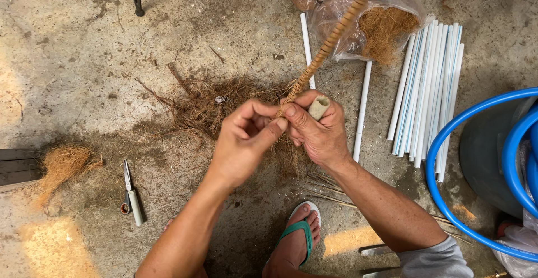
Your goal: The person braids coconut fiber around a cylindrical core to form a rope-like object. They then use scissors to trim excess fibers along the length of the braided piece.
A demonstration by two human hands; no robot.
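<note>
My right hand (319,129) grips a white pipe (320,107) whose upper length is wound with brown coconut-fibre cord (330,40) and slants up to the right. My left hand (246,140) pinches the cord end against the pipe, thumb and fingers touching my right thumb. Under both hands lies a heap of loose brown fibre (218,107) on the concrete floor.
A bundle of white pipes (428,93) lies at right, two single pipes (361,112) nearer. Plastic bags of fibre (381,26) sit at the top. Blue hose (476,143) coils at right. Scissors (131,197) and a fibre clump (64,166) lie left. My sandalled foot (300,241) is below.
</note>
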